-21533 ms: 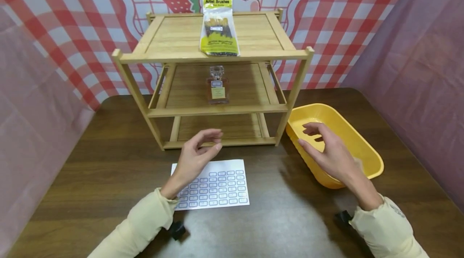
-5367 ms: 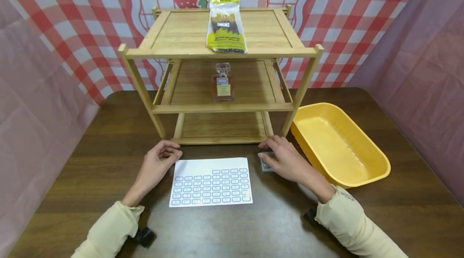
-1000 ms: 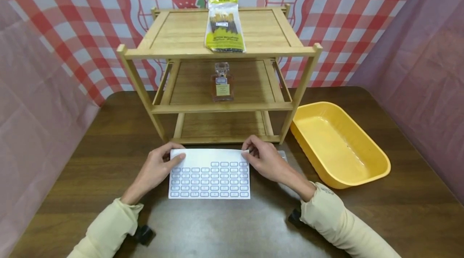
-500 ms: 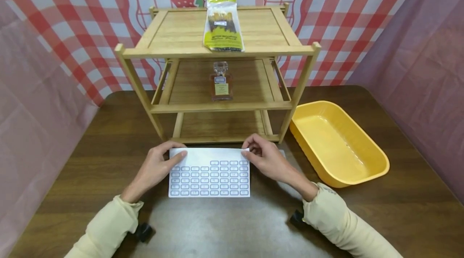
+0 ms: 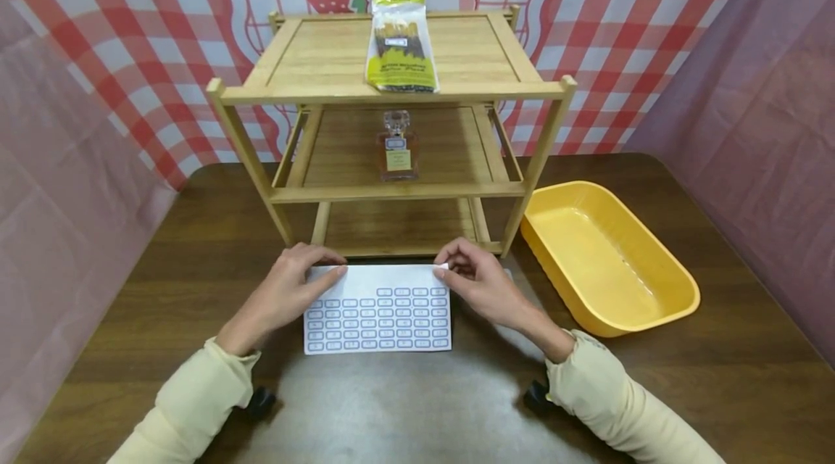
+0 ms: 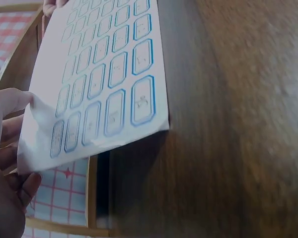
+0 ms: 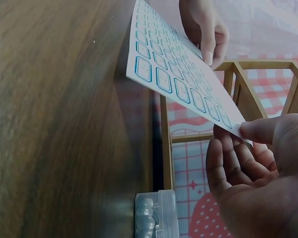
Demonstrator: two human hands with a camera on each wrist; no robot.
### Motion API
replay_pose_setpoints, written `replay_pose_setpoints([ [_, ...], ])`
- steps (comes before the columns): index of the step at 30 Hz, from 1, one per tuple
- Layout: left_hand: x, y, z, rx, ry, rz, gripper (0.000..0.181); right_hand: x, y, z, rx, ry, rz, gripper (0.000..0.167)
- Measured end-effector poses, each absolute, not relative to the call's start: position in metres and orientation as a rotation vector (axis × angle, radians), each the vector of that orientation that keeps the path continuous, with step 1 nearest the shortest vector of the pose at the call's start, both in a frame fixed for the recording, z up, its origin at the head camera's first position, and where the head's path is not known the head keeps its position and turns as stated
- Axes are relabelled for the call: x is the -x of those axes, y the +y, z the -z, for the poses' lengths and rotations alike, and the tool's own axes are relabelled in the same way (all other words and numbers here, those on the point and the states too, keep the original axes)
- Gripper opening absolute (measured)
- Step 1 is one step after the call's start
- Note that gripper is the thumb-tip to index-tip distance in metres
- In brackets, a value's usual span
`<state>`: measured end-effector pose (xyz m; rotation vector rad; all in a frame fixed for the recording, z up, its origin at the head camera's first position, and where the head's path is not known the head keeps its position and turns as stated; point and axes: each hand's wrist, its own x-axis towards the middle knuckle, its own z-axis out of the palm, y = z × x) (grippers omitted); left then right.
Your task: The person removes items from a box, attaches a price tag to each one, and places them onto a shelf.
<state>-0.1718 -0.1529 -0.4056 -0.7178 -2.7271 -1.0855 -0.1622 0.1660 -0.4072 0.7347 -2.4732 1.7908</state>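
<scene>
A white sheet of blue-framed label stickers [image 5: 378, 319] is held raised at its far edge, tilted toward the head camera. My left hand [image 5: 287, 290] pinches its upper left edge, thumb on top and fingers behind. At the upper right corner, my right hand [image 5: 485, 286] pinches the sheet between thumb and fingers. The right wrist view shows the sheet [image 7: 176, 74] lifted off the table, with small marks inside the frames. Beside the right hand lies a small clear plastic box [image 7: 156, 215] with round silvery things in it, mostly hidden by that hand in the head view.
A three-tier wooden shelf [image 5: 391, 193] stands behind the hands. On its top lies a packet of artist brushes [image 5: 401, 36]; a perfume bottle [image 5: 397, 148] stands on the middle tier. At right is a yellow basin [image 5: 607, 261] on the brown table [image 5: 163, 246].
Several seconds ago the sheet lay flat and my right hand was on the clear box; now both hands hold the sheet up. In the last half second my left hand slid right along its edge.
</scene>
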Motion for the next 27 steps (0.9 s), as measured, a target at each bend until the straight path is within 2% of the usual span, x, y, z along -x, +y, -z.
replay_pose_setpoints([
  [6,0.171,-0.143,0.403,0.863,-2.656,0.966,0.018,0.162,0.164,0.408,-0.739,-2.432,-1.825,0.010],
  [15,0.172,-0.120,0.394,0.979,-2.609,1.073,0.014,0.158,0.161,0.404,-0.719,-2.398,-1.853,0.011],
  [27,0.170,-0.108,0.389,0.994,-2.616,1.177,0.007,0.155,0.162,0.402,-0.742,-2.378,-1.785,0.012],
])
